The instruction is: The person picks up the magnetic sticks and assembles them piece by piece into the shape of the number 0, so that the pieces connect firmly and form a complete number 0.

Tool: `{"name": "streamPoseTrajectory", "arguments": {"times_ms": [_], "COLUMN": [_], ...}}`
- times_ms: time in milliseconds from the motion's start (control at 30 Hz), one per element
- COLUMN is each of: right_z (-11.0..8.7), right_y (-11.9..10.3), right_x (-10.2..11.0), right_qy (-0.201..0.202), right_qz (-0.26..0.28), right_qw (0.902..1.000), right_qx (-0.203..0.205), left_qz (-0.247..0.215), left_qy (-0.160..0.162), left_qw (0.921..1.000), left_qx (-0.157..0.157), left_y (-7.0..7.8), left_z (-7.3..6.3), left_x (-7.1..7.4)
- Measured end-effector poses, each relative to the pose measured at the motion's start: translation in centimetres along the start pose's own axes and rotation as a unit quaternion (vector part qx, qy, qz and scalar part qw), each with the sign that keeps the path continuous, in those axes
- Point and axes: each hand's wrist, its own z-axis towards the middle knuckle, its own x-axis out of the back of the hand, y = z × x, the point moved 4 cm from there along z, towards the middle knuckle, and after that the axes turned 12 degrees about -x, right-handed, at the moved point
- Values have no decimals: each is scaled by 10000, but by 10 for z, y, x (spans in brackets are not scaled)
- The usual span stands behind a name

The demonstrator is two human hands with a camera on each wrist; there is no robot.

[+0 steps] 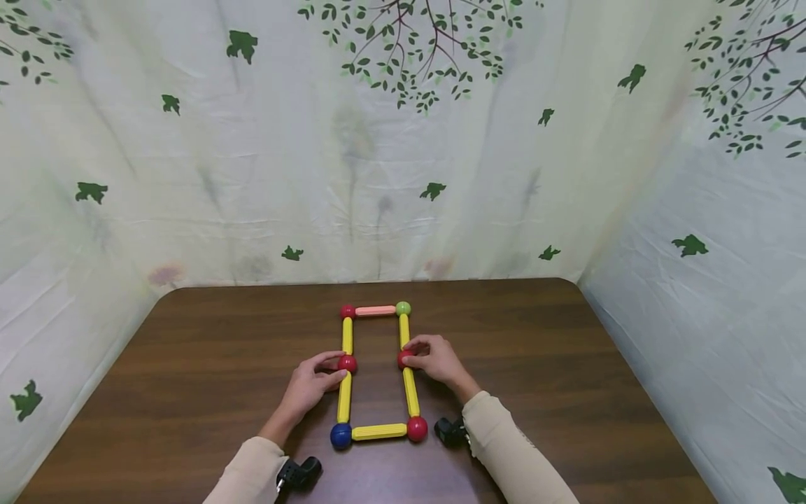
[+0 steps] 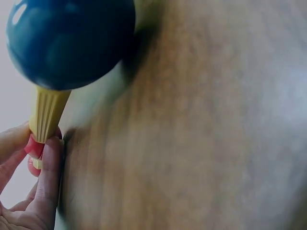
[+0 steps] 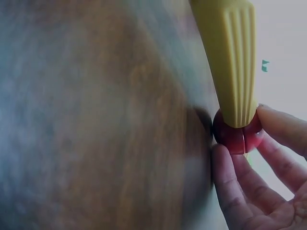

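Observation:
A closed frame of yellow sticks and coloured balls lies on the brown table [image 1: 535, 336]. My left hand [image 1: 310, 383] pinches the red ball [image 1: 347, 363] halfway along the left side. On the opposite side, my right hand [image 1: 439, 362] grips another red ball [image 1: 404, 359] between thumb and fingers. The near corners are a blue ball [image 1: 341, 436] and a red ball [image 1: 417, 429], joined by a yellow stick [image 1: 379, 432]. At the far end, a pink stick [image 1: 376, 311] links a red ball [image 1: 348, 312] to a green ball [image 1: 403, 308].
A white cloth [image 1: 378, 161] with printed leaves hangs behind the table and along its sides. Black wrist cameras sit at my left cuff [image 1: 248, 472] and right cuff [image 1: 504, 434], close to the tabletop.

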Motion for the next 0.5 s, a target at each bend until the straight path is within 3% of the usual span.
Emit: {"name": "streamPoseTrajectory", "arguments": {"times_ms": [300,500], "right_z": [-2,-2], "right_y": [-2,-1], "right_x": [0,0], "right_qy": [-37,5], "right_qz": [9,-77], "right_qw": [10000,9999], "right_qx": [-73,-97], "left_qz": [-68,124], "left_qy": [-37,-87], "left_qw": [10000,9999], "left_qx": [-40,-53], "left_y": [0,2], "left_z": [0,0], "left_x": [-1,-2]}}
